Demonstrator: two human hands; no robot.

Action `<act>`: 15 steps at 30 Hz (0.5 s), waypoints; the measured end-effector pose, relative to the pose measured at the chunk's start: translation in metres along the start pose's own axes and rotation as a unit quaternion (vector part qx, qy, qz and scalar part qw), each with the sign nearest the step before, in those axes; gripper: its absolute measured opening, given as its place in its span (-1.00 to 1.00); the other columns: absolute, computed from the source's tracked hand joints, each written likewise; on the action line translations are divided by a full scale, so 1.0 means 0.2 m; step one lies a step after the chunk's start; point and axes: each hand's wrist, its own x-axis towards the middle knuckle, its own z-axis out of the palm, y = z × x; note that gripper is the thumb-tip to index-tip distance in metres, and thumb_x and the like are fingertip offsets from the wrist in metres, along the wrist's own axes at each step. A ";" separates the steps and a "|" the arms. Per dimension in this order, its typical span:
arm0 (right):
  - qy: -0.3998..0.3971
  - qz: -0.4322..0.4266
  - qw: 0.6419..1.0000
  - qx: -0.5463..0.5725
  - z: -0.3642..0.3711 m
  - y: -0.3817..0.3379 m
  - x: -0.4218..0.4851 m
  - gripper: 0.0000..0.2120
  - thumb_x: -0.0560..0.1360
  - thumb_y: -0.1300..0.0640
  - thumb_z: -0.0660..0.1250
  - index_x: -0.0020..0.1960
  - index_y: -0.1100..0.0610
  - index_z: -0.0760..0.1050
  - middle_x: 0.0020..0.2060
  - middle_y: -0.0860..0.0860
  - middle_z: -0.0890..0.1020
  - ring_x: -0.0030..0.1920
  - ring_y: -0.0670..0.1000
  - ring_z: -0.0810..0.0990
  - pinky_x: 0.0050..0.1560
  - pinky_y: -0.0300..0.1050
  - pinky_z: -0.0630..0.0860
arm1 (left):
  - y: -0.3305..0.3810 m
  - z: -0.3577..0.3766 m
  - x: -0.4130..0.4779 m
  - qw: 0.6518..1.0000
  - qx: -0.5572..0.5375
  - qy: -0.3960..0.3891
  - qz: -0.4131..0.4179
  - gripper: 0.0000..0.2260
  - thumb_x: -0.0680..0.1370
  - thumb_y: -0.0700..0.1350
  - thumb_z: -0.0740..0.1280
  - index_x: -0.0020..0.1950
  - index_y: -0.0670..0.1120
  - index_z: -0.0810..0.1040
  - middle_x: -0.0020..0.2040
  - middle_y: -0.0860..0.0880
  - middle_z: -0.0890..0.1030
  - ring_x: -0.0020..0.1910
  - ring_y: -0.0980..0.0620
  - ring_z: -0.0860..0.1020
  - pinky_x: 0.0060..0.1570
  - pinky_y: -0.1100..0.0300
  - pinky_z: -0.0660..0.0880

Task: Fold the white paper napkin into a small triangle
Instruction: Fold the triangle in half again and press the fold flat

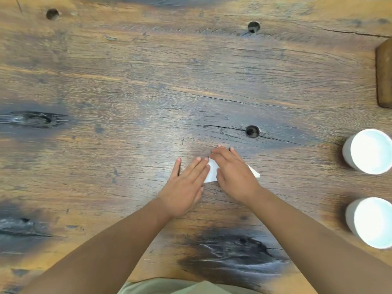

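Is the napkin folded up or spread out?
Folded. The napkin is a small white pointed piece, partly hidden under the flat right hand, with the left hand at its edge.

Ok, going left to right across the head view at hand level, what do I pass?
Left hand → right hand, flat on the white napkin → farther white cup.

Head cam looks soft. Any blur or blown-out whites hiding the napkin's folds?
Head view: the napkin is blown out to flat white, no creases readable, and left hand and right hand cover most of it; upper cup and lower cup at right are overexposed and soft-edged; pale sheen on the table mid-frame.
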 end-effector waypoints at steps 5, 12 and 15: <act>0.021 -0.032 0.999 -0.007 -0.01 0.02 0.01 -0.55 0.45 0.47 0.23 0.31 0.25 0.50 0.29 0.11 0.55 0.45 0.12 0.38 0.54 0.04 0.15 | 0.07 0.01 -0.04 0.999 0.009 0.010 -0.030 -0.48 0.65 0.04 0.09 0.57 -0.14 0.17 0.59 -0.13 0.17 0.57 -0.09 0.11 0.43 -0.35 0.15; 0.030 0.020 0.994 -0.099 0.05 0.01 -0.11 -0.48 0.39 0.37 0.33 0.35 0.29 0.45 0.34 0.17 0.50 0.32 0.20 0.46 0.27 0.14 0.46 | 0.19 0.01 -0.06 0.996 0.043 0.003 -0.083 -0.45 0.64 0.06 0.10 0.53 -0.25 0.21 0.44 -0.24 0.35 0.47 -0.21 0.27 0.40 -0.37 0.15; 0.015 0.011 0.995 -0.097 0.07 0.01 -0.11 -0.43 0.39 0.38 0.32 0.40 0.29 0.40 0.39 0.16 0.46 0.37 0.19 0.42 0.34 0.13 0.42 | 0.21 0.00 -0.06 0.996 0.026 -0.002 -0.086 -0.46 0.63 0.05 0.08 0.54 -0.22 0.21 0.44 -0.22 0.34 0.47 -0.20 0.26 0.42 -0.35 0.14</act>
